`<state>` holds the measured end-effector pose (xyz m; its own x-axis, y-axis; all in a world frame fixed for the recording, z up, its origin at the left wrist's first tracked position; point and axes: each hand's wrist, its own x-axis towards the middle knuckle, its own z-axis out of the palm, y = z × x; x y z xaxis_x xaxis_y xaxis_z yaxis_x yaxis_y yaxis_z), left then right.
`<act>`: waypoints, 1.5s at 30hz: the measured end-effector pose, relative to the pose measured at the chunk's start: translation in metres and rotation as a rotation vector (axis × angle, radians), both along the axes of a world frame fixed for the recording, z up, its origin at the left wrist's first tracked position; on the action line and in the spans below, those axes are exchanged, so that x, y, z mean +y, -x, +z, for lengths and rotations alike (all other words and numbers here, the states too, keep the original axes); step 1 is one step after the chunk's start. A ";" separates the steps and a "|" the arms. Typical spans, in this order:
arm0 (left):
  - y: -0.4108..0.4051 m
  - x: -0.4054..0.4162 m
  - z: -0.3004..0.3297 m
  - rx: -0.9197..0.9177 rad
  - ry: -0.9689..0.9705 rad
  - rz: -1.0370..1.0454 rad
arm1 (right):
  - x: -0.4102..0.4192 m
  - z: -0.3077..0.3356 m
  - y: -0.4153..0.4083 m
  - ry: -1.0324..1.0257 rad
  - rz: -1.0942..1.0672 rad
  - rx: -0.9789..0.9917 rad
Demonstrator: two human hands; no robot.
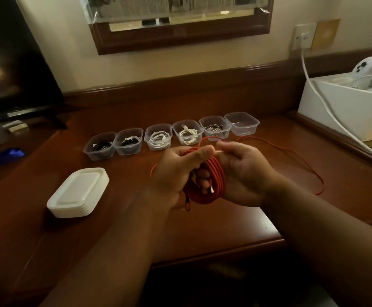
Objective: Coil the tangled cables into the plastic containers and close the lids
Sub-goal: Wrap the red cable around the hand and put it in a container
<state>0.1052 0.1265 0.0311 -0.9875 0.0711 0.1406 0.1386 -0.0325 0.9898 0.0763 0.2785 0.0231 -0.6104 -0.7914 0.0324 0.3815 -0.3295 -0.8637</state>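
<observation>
A red cable (pixel 212 173) is wound into a coil between both hands above the wooden desk (pixel 202 224). My left hand (pixel 176 173) grips the coil from the left. My right hand (pixel 244 173) holds its right side and pinches a strand near the top. The loose tail of the red cable (pixel 300 160) trails over the desk to the right. Several clear plastic containers stand in a row behind; the rightmost one (pixel 242 124) holds no cable, the others hold coiled black or white cables. A stack of white lids (pixel 78 192) lies at the left.
A dark TV screen (pixel 14 63) stands at the back left. A white box (pixel 344 107) with white controllers sits at the right, and a white cord (pixel 326 107) runs from a wall socket across it. A framed mirror (pixel 180 29) hangs on the wall.
</observation>
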 end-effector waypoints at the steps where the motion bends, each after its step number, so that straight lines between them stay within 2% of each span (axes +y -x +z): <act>1: 0.007 -0.001 0.000 -0.058 -0.041 -0.024 | 0.003 -0.003 0.009 0.064 0.052 -0.073; 3: 0.024 -0.003 -0.002 -0.145 -0.112 -0.063 | 0.004 -0.009 0.027 0.150 0.091 -0.119; 6: 0.054 -0.006 -0.010 -0.232 -0.221 -0.084 | -0.007 -0.017 0.052 0.164 0.053 -0.086; 8: 0.073 -0.010 -0.018 -0.247 -0.267 -0.074 | -0.015 -0.020 0.071 0.101 -0.003 -0.030; 10: 0.088 -0.016 -0.026 -0.248 -0.300 -0.054 | -0.020 -0.018 0.090 -0.049 -0.079 0.084; 11: 0.094 -0.019 -0.030 -0.253 -0.324 -0.025 | -0.022 -0.018 0.100 -0.141 -0.105 0.188; 14: 0.103 -0.027 -0.038 -0.275 -0.369 0.102 | -0.029 -0.022 0.124 -0.532 -0.233 0.792; 15: 0.105 -0.029 -0.040 -0.278 -0.365 0.120 | -0.034 -0.027 0.128 -0.586 -0.279 0.916; 17: 0.109 -0.032 -0.044 -0.267 -0.335 0.130 | -0.042 -0.039 0.132 -0.499 -0.352 0.876; 19: 0.111 -0.032 -0.045 -0.209 -0.258 0.160 | -0.044 -0.046 0.132 -0.356 -0.393 0.701; 21: 0.113 -0.027 -0.045 -0.137 -0.191 0.225 | -0.042 -0.051 0.133 -0.205 -0.260 0.478; 22: 0.114 -0.025 -0.045 -0.104 -0.163 0.267 | -0.041 -0.051 0.132 -0.204 -0.239 0.469; 26: 0.116 -0.021 -0.048 -0.052 -0.025 0.389 | -0.047 -0.065 0.126 -0.511 -0.542 0.963; 29: 0.117 -0.020 -0.052 -0.062 0.028 0.398 | -0.050 -0.071 0.126 -0.585 -0.643 1.083; 32: 0.119 -0.020 -0.052 -0.091 -0.040 0.361 | -0.048 -0.072 0.132 -0.562 -0.641 1.026; 34: 0.120 -0.024 -0.053 -0.071 -0.151 0.361 | -0.045 -0.069 0.133 -0.434 -0.580 0.851; 37: 0.122 -0.030 -0.054 0.015 -0.098 0.347 | -0.037 -0.063 0.132 -0.281 -0.521 0.674; 45: 0.128 -0.027 -0.056 0.058 -0.069 0.476 | -0.033 -0.059 0.133 -0.164 -0.607 0.614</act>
<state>-0.0229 0.0992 -0.0253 -0.8987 -0.3979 0.1846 0.2085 -0.0172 0.9779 -0.0570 0.2455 -0.0355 -0.8396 -0.3589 0.4079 -0.3672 -0.1785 -0.9129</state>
